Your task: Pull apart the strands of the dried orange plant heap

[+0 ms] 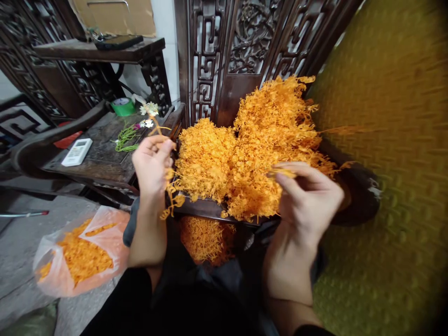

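Note:
A big heap of orange artificial sprigs (252, 144) lies on a dark wooden chair seat (203, 209) before me. My left hand (152, 165) is closed on an orange sprig (170, 196), whose stem pokes up past the fingers and whose tufts dangle below the palm. My right hand (308, 196) pinches another small orange sprig (283, 172) between thumb and fingers, right at the heap's front edge. More orange sprigs (205, 238) lie under the seat.
A plastic bag (79, 254) of orange pieces lies on the floor at left. A low dark table (105, 154) holds a white remote (77, 151), green tape (122, 106), green stems (126, 137) and small flowers (150, 109). A yellow woven cushion (392, 163) fills the right side.

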A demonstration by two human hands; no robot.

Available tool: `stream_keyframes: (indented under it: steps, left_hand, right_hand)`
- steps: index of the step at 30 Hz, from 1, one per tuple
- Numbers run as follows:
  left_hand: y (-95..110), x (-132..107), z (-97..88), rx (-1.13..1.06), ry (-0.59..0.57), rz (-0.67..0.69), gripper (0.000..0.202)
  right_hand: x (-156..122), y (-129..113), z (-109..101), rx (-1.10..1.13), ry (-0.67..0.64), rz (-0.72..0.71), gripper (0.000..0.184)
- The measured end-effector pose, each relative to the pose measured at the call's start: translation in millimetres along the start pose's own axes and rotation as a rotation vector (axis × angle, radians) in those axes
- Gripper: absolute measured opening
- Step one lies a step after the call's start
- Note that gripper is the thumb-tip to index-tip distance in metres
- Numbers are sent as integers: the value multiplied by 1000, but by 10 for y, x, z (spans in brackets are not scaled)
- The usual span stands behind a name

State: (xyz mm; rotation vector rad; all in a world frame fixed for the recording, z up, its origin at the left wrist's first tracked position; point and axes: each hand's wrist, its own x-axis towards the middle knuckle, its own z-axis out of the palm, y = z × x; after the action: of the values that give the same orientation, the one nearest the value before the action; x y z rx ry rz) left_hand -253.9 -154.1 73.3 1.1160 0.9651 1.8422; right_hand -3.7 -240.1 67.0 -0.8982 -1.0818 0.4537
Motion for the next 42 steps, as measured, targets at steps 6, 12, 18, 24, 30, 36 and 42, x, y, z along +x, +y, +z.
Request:
stream_keyframes:
  steps: [6,12,18,24,30,36,42]
  left_hand:
    - [-88,-171,159,176,-56,161,22]
    - [-83,-484,360,430,-80,356,16]
    - [101,-401,208,328,-575,-7,40]
    - [152,-354,149,274,-836,-324,54]
    - [317,-374,18,268,-1017,-376,55]
    - [202,-187,-10,198,-546,-133,44]
    - [149,-228,102,114,-522,-180,38]
  right_hand:
    - [-211,-201,158,41,-413,120,33]
    - [-349,-72,510,46,-580,201,20]
    - [-283,130,485,158,-302,328,18]
    - [-267,253,453,168,-242,432,25]
    - [30,384,218,136,192,157,23]
    - [55,105,-15,182,-92,171,47]
    - [-119,-246,64,15,-541,175,20]
